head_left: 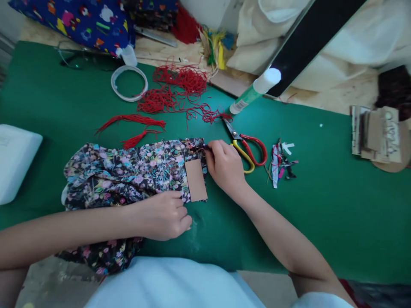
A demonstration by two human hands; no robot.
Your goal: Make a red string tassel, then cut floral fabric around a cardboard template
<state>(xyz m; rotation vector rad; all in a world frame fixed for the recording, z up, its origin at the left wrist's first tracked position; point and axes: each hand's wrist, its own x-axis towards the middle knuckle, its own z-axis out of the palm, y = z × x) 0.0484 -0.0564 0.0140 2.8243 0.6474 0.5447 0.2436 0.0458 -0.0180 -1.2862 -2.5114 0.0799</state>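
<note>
At nine o'clock, dark floral-printed cloth (150, 167) sprawls; at eight, the left hand (167, 216) curls, its grip hidden from me; dead centre, a flat tan cardboard rectangle (197, 181) lies on the cloth; at two, the right hand (225, 164) pinches the cloth's corner, and a hard tug might skew that cardboard rectangle!

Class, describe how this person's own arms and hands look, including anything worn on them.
The left hand and right hand are bare, without gloves; no watch or bracelet shows on either wrist. Both forearms are uncovered. A pale blue sleeve shows at the right arm, matching the top; no left sleeve is in view.
</note>
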